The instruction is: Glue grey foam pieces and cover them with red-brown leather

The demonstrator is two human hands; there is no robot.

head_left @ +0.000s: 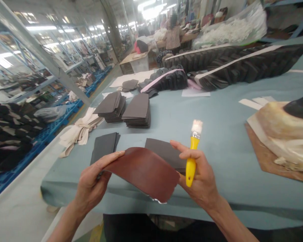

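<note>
A reddish-brown leather piece (141, 169) bows upward between my two hands, above the front of the table. My left hand (94, 179) grips its left end, thumb on top and fingers underneath. At the right end, the lower fingers of my right hand (200, 174) touch the leather's edge. That same hand holds a yellow-handled paintbrush (191, 164), bristles up and coated whitish. White residue shows along the leather's lower edge. Behind it lie a dark stack of pieces (103, 146) and a dark grey panel (164, 153), partly hidden by the leather.
Two stacks of dark panels (137, 107) stand farther back, beside cream fabric strips (79, 131). Long rows of dark pieces (242, 65) line the table's far side. A glue-crusted container (275, 124) sits on a brown board (257, 148) at right. A person (173, 37) is in the background.
</note>
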